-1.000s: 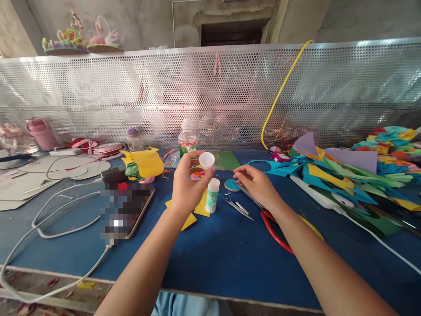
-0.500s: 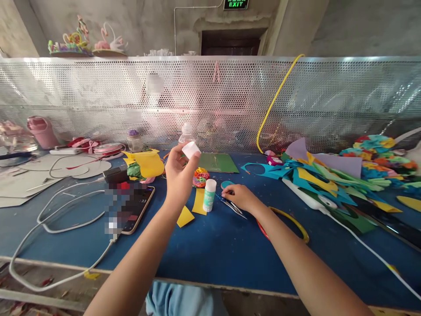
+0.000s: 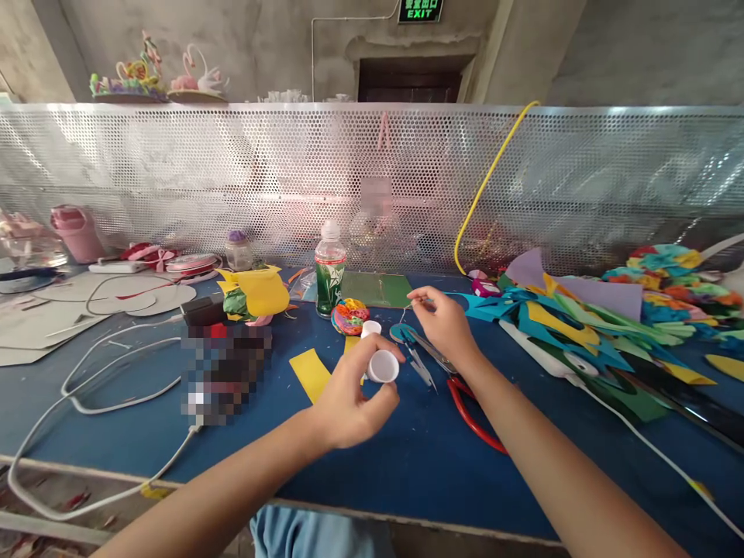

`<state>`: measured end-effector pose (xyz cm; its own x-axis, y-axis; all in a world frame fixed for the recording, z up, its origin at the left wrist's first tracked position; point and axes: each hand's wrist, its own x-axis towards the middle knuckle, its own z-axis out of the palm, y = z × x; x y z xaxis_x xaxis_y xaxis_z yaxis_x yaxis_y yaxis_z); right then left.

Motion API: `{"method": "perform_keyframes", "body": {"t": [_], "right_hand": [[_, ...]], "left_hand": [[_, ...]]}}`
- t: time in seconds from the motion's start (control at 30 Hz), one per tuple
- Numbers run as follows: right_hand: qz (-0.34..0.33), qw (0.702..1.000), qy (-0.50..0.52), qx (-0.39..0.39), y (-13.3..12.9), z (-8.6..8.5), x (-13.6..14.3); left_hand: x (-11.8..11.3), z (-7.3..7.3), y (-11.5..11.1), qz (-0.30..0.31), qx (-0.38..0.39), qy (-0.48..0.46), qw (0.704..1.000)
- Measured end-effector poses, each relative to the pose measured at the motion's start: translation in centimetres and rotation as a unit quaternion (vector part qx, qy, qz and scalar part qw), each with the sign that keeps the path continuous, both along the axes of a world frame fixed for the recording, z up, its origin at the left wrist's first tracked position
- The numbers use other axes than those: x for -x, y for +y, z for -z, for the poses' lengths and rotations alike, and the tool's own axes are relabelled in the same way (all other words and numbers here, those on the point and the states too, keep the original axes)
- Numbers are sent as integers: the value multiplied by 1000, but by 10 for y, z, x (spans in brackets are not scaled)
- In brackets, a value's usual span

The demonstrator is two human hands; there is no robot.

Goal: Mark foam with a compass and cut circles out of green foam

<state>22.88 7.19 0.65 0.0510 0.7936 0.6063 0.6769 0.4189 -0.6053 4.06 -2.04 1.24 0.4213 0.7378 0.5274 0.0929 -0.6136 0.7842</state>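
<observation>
White cap point(image 3: 384, 367), in the head view, sits between thumb and fingers of the left hand point(image 3: 353, 404) above the blue table point(image 3: 427, 473), showing a plain white inside; probably light, stiff plastic, best pinched by its sides. The right hand point(image 3: 445, 324) pinches what looks like a thin strand point(image 3: 403, 313). Beyond stands a green-labelled bottle point(image 3: 330, 275), contents unclear.

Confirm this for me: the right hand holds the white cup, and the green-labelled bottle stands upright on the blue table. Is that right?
Wrong hand: the head view shows the left hand holding the white cup, not the right hand. The green-labelled bottle does stand upright on the blue table.
</observation>
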Motion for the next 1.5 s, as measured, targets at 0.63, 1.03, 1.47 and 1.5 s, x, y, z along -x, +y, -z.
{"method": "perform_keyframes", "body": {"t": [0.63, 1.03, 1.47, 1.5], "right_hand": [[-316, 943, 102, -8, -71, -17, 14], [-229, 973, 5, -10, -73, 15, 36], [-256, 955, -132, -73, -79, 5, 28], [-253, 951, -157, -84, -80, 7, 29]], "left_hand": [[-1, -17, 8, 2, 299, -149, 943], [17, -1, 18, -69, 192, -54, 978], [42, 27, 22, 52, 264, 2, 963], [42, 28, 21, 69, 277, -2, 958]]}}
